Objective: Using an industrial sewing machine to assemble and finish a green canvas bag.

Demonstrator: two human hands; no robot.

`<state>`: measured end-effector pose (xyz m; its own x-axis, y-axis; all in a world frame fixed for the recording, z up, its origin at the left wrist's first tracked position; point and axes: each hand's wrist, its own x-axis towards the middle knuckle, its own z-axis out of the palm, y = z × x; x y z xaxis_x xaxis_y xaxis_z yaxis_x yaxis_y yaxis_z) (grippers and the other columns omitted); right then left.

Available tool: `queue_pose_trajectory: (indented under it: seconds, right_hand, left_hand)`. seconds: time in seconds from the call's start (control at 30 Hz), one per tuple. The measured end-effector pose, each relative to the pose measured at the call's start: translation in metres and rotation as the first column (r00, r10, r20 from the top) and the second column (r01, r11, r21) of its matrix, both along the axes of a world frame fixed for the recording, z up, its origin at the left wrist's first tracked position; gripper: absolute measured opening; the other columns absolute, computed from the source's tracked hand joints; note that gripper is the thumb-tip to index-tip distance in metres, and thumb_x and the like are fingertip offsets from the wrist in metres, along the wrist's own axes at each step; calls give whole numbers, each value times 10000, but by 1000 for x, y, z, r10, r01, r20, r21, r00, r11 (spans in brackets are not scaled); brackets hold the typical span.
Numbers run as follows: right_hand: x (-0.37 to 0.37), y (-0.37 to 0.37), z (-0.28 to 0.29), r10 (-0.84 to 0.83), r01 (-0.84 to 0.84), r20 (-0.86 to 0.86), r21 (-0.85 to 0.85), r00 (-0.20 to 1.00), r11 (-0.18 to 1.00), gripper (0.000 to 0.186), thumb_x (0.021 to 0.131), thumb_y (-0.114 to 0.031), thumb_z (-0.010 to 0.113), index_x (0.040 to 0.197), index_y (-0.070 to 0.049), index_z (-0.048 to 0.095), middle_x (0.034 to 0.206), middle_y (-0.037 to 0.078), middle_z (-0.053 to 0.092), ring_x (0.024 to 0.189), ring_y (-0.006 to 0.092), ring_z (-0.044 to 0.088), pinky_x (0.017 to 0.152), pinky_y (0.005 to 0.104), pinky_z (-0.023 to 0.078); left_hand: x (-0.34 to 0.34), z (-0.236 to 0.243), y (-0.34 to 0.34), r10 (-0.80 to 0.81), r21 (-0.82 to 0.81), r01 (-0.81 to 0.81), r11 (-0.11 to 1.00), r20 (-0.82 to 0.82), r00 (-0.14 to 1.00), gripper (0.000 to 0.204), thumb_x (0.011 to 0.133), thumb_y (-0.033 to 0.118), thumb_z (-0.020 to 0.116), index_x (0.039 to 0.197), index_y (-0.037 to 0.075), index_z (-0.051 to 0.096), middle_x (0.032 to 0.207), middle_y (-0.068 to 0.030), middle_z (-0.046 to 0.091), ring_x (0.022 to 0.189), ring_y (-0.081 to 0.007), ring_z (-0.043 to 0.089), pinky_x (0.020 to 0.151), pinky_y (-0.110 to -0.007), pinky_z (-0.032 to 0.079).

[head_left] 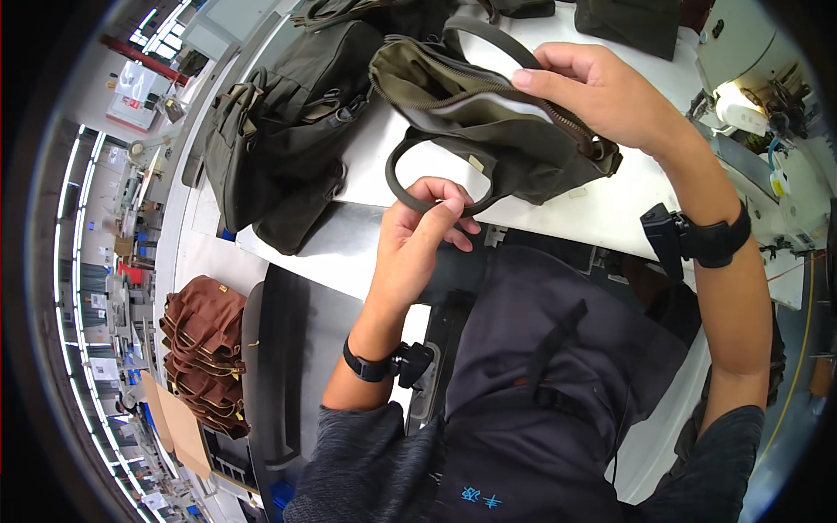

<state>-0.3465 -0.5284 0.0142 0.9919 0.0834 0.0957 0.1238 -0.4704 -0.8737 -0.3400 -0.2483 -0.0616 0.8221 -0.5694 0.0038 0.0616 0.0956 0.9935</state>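
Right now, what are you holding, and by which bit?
A dark green fabric bag: left hand on its looped handle, right hand at its zippered rim.

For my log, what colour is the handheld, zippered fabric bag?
The bag is dark olive green, clearest in the head view.

Long strip lights (58,253) at left, red beam (144,60), white worktable (366,170), greyish floor (790,362).

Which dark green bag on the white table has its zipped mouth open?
The handbag with the left hand on its near handle and the right hand at its rim: its paler lining shows, while bags to its left show no such opening.
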Motion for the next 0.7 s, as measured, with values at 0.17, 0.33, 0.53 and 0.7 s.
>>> queue_pose_trajectory:
  seconds: [0.17,0.33,0.53,0.7]
  right_hand:
    - [2,2,12,-252,257,243,12,937,966,378,1011,-371,619,1012,-8,723,869,23,707,647,94,579,624,258,473]
    - [-4,-10,37,-261,266,309,26,915,964,378,1062,-295,530,917,36,641,717,77,646,574,138,625,575,301,497]
    - [-6,-6,27,-243,267,263,-58,934,962,382,1060,-288,528,849,21,604,640,84,605,569,178,597,584,356,482]
    - [-6,0,24,-155,216,378,-124,913,969,399,1046,-291,538,902,69,630,732,216,641,707,299,640,705,419,502]
  left_hand:
    - [1,-9,2,-4,-69,1,998,-45,999,158,971,148,512,1007,19,595,1041,-110,625,885,-206,675,713,-318,572]
    - [-4,-16,-2,-51,61,58,996,-101,994,206,1010,175,571,1072,-10,638,1062,-97,666,909,-164,675,698,-271,548]
    - [-18,13,-4,-471,648,486,586,-216,855,316,1060,290,578,995,12,715,925,-69,724,695,-99,661,568,-220,496]
    - [-26,24,-31,-170,235,154,960,52,984,399,1071,279,545,1245,-66,644,1121,-135,697,838,-132,660,582,-228,521]
